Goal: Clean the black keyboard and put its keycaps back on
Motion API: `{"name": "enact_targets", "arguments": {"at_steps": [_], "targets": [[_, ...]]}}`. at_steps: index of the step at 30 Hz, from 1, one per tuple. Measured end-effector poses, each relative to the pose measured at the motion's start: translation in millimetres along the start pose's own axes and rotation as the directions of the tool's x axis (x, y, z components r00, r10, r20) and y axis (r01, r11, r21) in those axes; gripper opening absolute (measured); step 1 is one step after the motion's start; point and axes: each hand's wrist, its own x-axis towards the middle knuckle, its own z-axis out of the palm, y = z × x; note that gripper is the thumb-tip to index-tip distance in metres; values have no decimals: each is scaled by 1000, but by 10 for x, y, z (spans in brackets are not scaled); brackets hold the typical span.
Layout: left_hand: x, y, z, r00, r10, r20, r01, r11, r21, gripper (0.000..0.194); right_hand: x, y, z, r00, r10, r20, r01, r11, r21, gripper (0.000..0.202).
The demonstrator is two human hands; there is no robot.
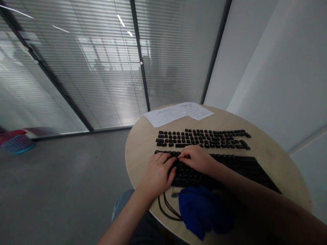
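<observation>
A black keyboard (245, 166) lies before me on the round table, with a row of keycaps along its far edge and bare key positions below. My left hand (159, 168) rests on its left end, fingers spread over the upper left corner and thumb apart. My right hand (196, 158) reaches in from the right, thumb and forefinger pinched together at the top row, beside the left fingertips. Whatever is between those fingers is hidden. Loose black keycaps (201, 137) lie in rows beyond the keyboard, laid out like a keyboard.
A crumpled blue cloth (201, 211) lies at the near edge beside a looped black cable (166, 209) and a small metal piece (174, 195). Printed papers (168, 115) lie at the table's (139, 149) far side. A red and blue basket (17, 143) stands on the floor, left.
</observation>
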Motion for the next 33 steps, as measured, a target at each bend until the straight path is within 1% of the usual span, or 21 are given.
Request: {"name": "enact_targets", "arguments": {"at_steps": [3, 7, 9, 11, 13, 15, 17, 20, 22, 26, 33], "targets": [[11, 6, -13, 999, 24, 23, -25, 1000, 11, 35, -4, 19, -150, 994, 49, -98, -46, 998, 31, 12], [26, 3, -13, 999, 31, 13, -32, 999, 43, 32, 7, 114, -429, 968, 130, -216, -123, 991, 44, 12], [28, -2, -9, 999, 36, -1, -36, 999, 38, 31, 55, 223, -560, 951, 201, -236, -196, 980, 44, 13], [26, -6, -2, 999, 36, -14, -36, 999, 28, 32, 154, 369, -659, 936, 266, -229, -270, 963, 13, 16], [22, -11, 6, 999, 36, -18, -36, 999, 19, 31, 303, 529, -714, 930, 312, -196, -334, 938, -89, 19], [18, -16, 12, 999, 35, -19, -35, 999, 10, 30, 485, 676, -718, 924, 347, -160, -376, 901, -215, 22], [14, -22, 17, 999, 36, -23, -36, 999, 1, 30, 668, 789, -678, 920, 369, -132, -392, 872, -293, 22], [10, -33, 29, 999, 35, -24, -35, 999, -12, 30, 893, 903, -582, 917, 386, -96, -395, 853, -341, 18], [9, -39, 41, 999, 30, -26, -30, 999, -17, 31, 997, 962, -526, 915, 397, -69, -394, 845, -362, 16], [4, -48, 63, 1000, 17, -26, -17, 999, -31, 31, 1118, 1093, -463, 910, 413, -22, -392, 844, -365, 16], [0, -40, 73, 1000, -2, -21, 1, 999, -39, 34, 1216, 1271, -379, 908, 416, 43, -383, 868, -317, 19]]}}
